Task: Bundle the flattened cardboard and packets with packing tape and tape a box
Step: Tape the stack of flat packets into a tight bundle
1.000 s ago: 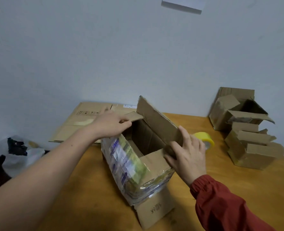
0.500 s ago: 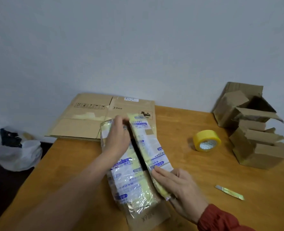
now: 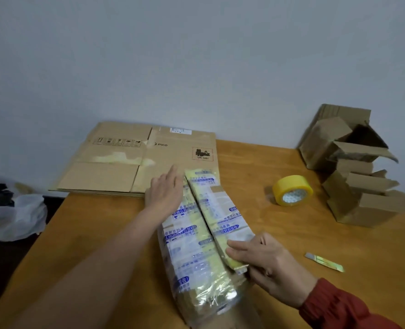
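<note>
A person's left grip [image 3: 164, 193] lies flat, fingers straight and together, on the far left edge of a flattened brown cardboard box wrapped in clear tape with blue and yellow print [image 3: 192, 236]. The box rests lengthwise at the middle of the light wooden tabletop [image 3: 353, 248]. The right grip [image 3: 268, 264], in a red sleeve [image 3: 339, 307], rests with its fingers extended on the near end of the box's right panel, beside the seam where the two panels meet. Neither grip is clamped around anything; both simply rest on the taped surface.

Behind the box, a large flattened brown cardboard sheet with printed handling symbols [image 3: 130, 162] lies at the tabletop's far left corner, overhanging the edge. To the right of the box, well apart from it, a yellow roll of packing tape [image 3: 292, 191] lies tilted — its hollow core faces the camera. A small yellow-green cutter with a bare metal blade [image 3: 324, 262] lies near the right grip. A cluster of open brown cardboard boxes [image 3: 353, 167] stands at the far right, by the pale wall. A white plastic bag [image 3: 14, 217] sits off the tabletop, to the left.
</note>
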